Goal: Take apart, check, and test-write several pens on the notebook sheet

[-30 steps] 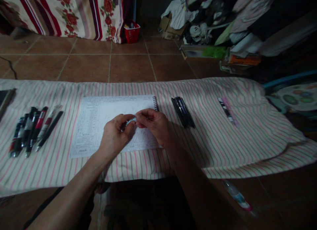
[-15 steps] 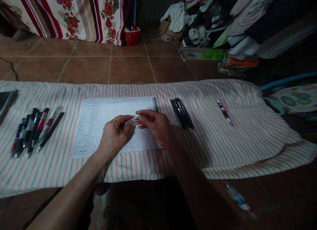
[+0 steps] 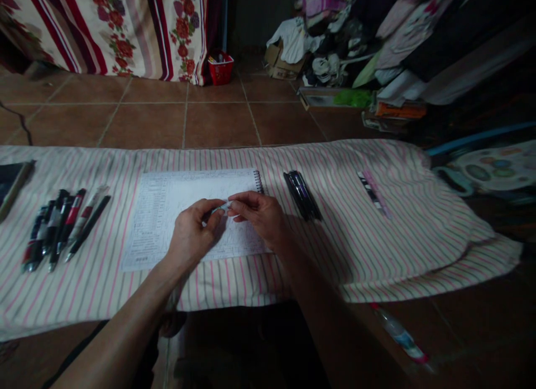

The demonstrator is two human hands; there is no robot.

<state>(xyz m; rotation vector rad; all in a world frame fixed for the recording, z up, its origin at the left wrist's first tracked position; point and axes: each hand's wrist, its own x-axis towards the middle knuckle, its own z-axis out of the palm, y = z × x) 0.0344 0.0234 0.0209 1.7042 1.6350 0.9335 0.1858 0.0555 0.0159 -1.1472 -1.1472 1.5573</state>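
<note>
Both of my hands meet above the spiral notebook (image 3: 157,210), whose pages are covered in handwriting and print. A slim, pale, pen-like object (image 3: 226,205) lies between them, mostly hidden by the fingers. My left hand (image 3: 195,227) is closed round its left part. At its right end, my right hand (image 3: 259,216) pinches with thumb and fingertips. Just right of the notebook lies a bunch of dark pens (image 3: 302,195). Left of the notebook, several black, red and silver pens (image 3: 62,227) lie in a loose group.
The striped cloth (image 3: 402,238) covers the low table. A black-and-white pen (image 3: 371,191) and a pink pen (image 3: 377,193) lie at the right. A dark framed object (image 3: 14,182) sits at the left edge. On the tiled floor are a plastic bottle (image 3: 400,333) and a red basket (image 3: 220,70).
The whole view has shifted slightly, with the table sitting a little lower in the picture. My hands still hold the pen-like object together, and the right hand stays close to its end.
</note>
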